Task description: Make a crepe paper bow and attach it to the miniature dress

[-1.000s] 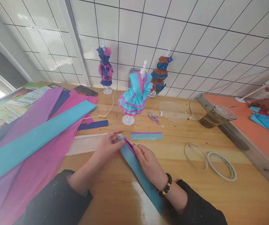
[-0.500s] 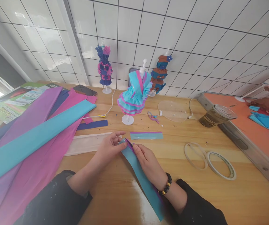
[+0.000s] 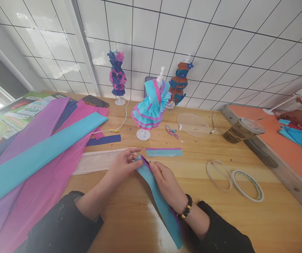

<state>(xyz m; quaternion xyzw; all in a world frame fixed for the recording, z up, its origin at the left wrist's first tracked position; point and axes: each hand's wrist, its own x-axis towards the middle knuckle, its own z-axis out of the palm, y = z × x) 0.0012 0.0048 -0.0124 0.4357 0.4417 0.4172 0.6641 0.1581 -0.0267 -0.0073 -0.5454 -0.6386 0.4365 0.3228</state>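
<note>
Risked a bunched or dragged pale flat papery strip [image 3: 95, 161] from a careless brush of the left hand [image 3: 122, 164], then, further right, a crease or tear at the upper end of the long turquoise papery strip with a purple edge [image 3: 158, 202] from uneven pulling, or a nick in it from a slip of the slim dark tool [image 3: 146, 161], perhaps scissors, mostly hidden by fingers. With the left hand, pinched that upper end between nearly closed thumb and forefinger, keeping the other fingers loosely apart. With the right hand [image 3: 166, 181], closed thumb against fingers around the tool, right beside the purple edge. Let the turquoise strip slant down rightward over the pale wooden tabletop [image 3: 209, 218], passing beneath the right hand.
</note>
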